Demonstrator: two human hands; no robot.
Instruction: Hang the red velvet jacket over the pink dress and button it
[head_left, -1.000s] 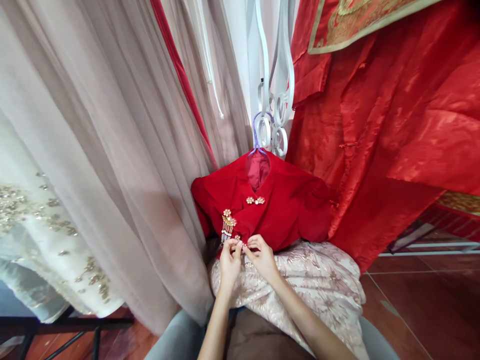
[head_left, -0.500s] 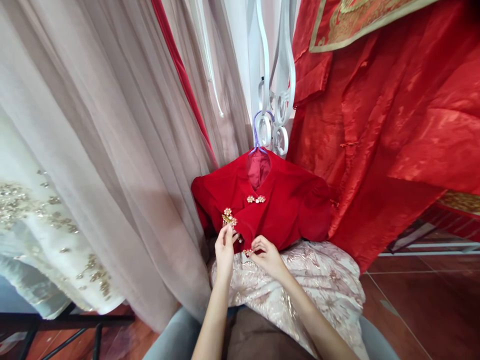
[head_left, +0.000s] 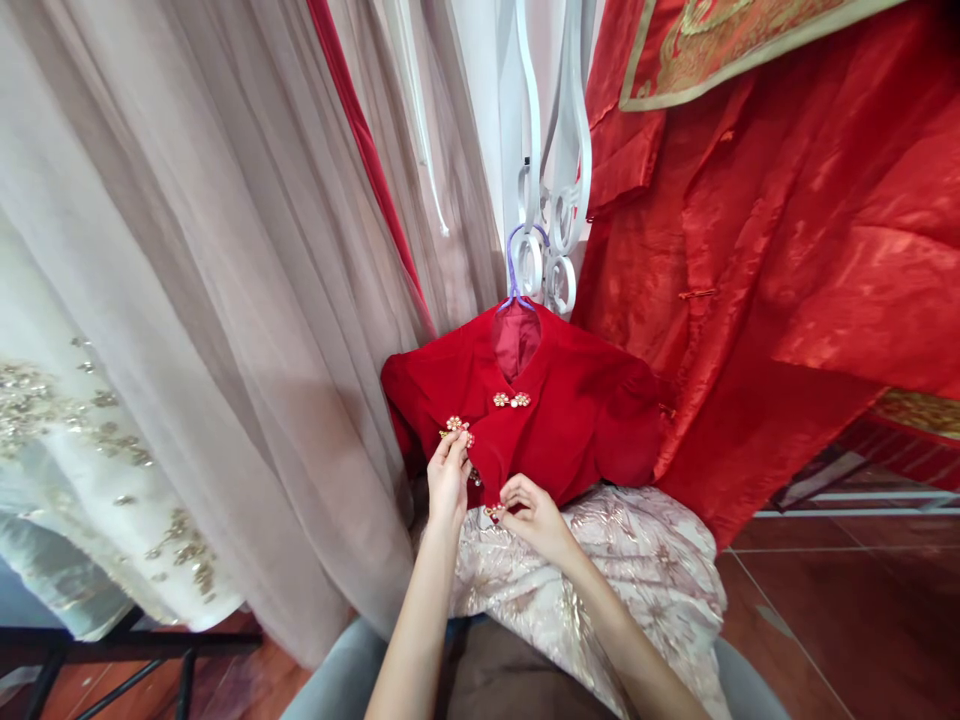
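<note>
A red velvet jacket (head_left: 555, 390) with puffed short sleeves hangs in front of me on a purple hanger (head_left: 512, 262). Its collar is fastened by a jewelled flower clasp (head_left: 512, 400) with a pearl. My left hand (head_left: 448, 485) pinches a gold ornament (head_left: 445, 434) beside a flower-shaped piece on the jacket's front; the fingers cover most of it. Small pearly beads show just below those fingers. At the lower hem, my right hand (head_left: 538, 518) grips a small flower clasp (head_left: 494, 513) between thumb and fingertips.
Pale pink flowered brocade (head_left: 645, 560) lies under the jacket, over my lap. A white scrolled metal stand (head_left: 561, 215) carries the hanger. Sheer greyish-pink curtains (head_left: 247, 300) hang at left, beside a beaded white gown (head_left: 135, 500). Red satin garments (head_left: 750, 250) hang at right.
My left hand has moved slightly up onto the gold ornament, covering more of it. My right hand stays at the hem clasp, a touch lower.
</note>
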